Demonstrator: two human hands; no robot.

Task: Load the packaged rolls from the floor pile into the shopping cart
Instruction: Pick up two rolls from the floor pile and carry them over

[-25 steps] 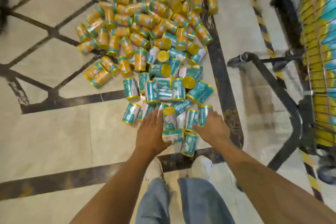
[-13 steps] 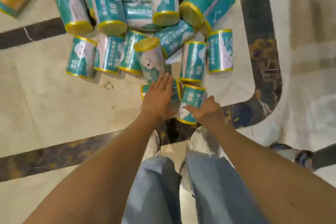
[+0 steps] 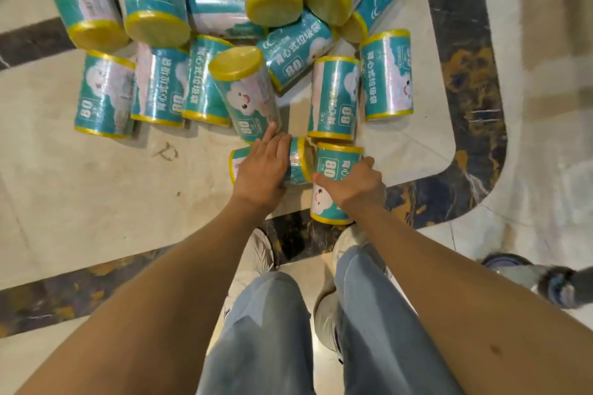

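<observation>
Fingers of the right hand now clench one roll; left fingers stay flat, released.

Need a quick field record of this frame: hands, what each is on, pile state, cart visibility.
left hand: laid flat on a roll lying on its side, fingers extended
right hand: wrapped around a teal roll nearest the feet, not lifted clear as far as can be seen
pile: teal rolls with yellow ends, most lying on the floor, some stacked at the top of the view
floor: pale tile with dark inlay bands
cart: not in view
</observation>
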